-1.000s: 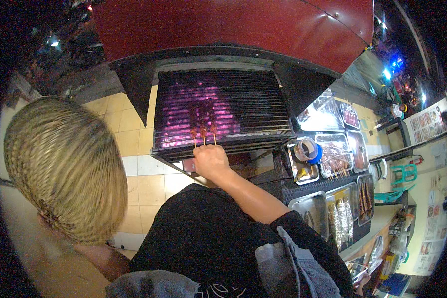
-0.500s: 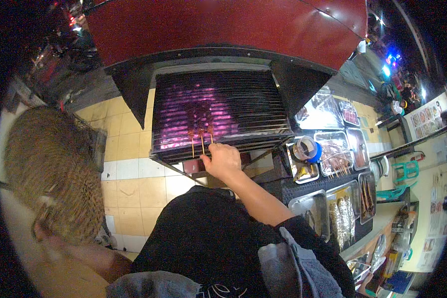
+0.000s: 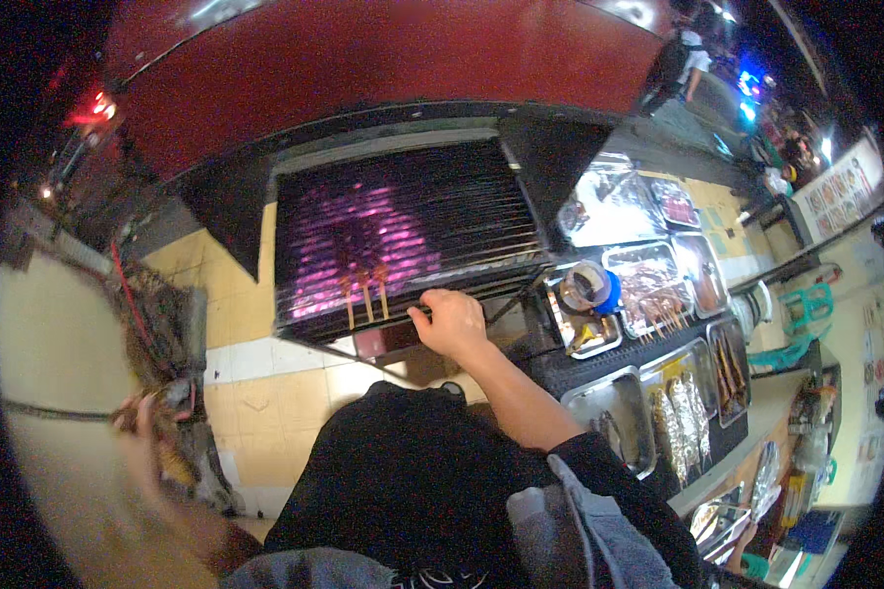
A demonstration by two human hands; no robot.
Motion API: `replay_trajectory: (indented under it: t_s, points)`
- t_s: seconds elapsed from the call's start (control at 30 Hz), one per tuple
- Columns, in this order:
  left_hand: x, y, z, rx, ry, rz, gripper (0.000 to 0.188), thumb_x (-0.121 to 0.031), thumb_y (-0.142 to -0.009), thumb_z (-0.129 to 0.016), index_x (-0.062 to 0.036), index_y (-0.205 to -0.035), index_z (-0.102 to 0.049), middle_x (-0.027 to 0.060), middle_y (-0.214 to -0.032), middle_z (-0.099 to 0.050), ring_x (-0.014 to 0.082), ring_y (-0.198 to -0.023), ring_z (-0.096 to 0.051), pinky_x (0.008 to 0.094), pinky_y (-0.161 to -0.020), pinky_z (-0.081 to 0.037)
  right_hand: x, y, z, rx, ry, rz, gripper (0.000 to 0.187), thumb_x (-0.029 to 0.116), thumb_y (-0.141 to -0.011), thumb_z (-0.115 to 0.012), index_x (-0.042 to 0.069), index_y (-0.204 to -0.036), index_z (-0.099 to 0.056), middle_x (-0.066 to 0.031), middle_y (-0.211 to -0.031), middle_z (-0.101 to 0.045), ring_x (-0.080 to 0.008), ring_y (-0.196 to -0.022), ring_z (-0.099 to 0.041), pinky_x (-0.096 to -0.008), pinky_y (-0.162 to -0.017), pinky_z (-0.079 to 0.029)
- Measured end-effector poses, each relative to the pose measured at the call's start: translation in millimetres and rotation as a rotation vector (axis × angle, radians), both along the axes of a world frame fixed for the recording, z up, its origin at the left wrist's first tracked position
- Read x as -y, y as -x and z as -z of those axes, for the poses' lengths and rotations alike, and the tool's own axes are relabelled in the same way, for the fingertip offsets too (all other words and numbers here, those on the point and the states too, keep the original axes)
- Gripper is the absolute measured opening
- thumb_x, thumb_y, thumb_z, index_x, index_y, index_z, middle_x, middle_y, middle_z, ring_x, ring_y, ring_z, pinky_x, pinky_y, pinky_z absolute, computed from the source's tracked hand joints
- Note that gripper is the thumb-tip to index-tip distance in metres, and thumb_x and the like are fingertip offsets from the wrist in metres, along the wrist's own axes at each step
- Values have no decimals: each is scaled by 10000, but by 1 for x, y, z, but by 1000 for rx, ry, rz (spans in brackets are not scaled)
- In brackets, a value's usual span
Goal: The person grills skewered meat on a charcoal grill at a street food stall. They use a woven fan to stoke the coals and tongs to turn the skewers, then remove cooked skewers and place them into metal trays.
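Observation:
Three skewers of meat (image 3: pixel 365 278) lie side by side on the grill (image 3: pixel 462 206), their bare stick ends pointing toward me over its front edge. Purplish glow shows between the bars under and left of the meat. Just right of the sticks, at the front edge, my right hand (image 3: pixel 452 322) hovers with fingers loosely bent and the thumb apart; nothing shows in it. Low on the left, my left hand (image 3: pixel 139 432) is closed round a woven fan (image 3: pixel 175 465), which appears nearly edge-on and blurred. Most of the fan's face is hidden from view.
Right of the grill stand metal trays: one with raw skewers (image 3: pixel 648 285), one with foil-wrapped pieces (image 3: pixel 680 422). A clear jar with a blue lid (image 3: pixel 589 287) sits among them. A red metal hood (image 3: pixel 393 59) rises behind the grill. A person (image 3: pixel 680 64) is at the far right.
My right hand has come off the skewer sticks and sits slightly to their right. The fan in my left hand has turned from broad face to nearly edge-on. The view has shifted.

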State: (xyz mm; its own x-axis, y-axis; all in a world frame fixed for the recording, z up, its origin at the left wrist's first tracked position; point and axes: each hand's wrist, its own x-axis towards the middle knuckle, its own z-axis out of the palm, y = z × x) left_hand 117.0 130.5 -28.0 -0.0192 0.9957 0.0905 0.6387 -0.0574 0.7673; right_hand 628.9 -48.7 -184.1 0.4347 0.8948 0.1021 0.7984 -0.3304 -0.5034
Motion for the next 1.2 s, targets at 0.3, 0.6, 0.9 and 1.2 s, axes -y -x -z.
replay_trajectory:
  t_s: [0.3, 0.6, 0.9, 1.2]
  points:
    - [-16, -85, 35, 148, -79, 10, 354, -296, -1007, -698, 15, -1172, -662, 109, -1018, -729, 186, -967, -690, 357, -797, -549, 90, -30, 42, -171, 19, -78, 291, 370, -913, -698, 81, -909, -731, -150, -862, -728, -382, -828, -706, -508, -726, -560]
    - [-31, -149, 59, 84, -47, 52, 389, -318, -1006, -697, 18, -1197, -657, 116, -1041, -727, 189, -976, -687, 363, -809, -550, 115, -45, 58, -247, 124, -216, 278, 322, -954, -628, 61, -969, -723, -182, -973, -728, -415, -952, -696, -540, -844, -544]
    - [-30, -153, 60, 77, -47, 56, 424, -341, -1006, -696, 21, -1221, -651, 123, -1063, -726, 192, -985, -683, 368, -821, -551, 140, -42, 53, -512, 61, -121, 317, 327, -964, -653, 55, -1113, -719, -173, -1007, -749, -367, -950, -729, -501, -873, -572]
    - [-25, -88, 59, 173, -88, 67, 458, -363, -1005, -695, 25, -1245, -645, 130, -1086, -724, 195, -994, -680, 374, -834, -552, 157, 78, 57, -1014, -54, -727, 666, 540, -1084, -434, 23, -1499, -501, -198, -1532, -531, -337, -1377, -540, -459, -1191, -359]
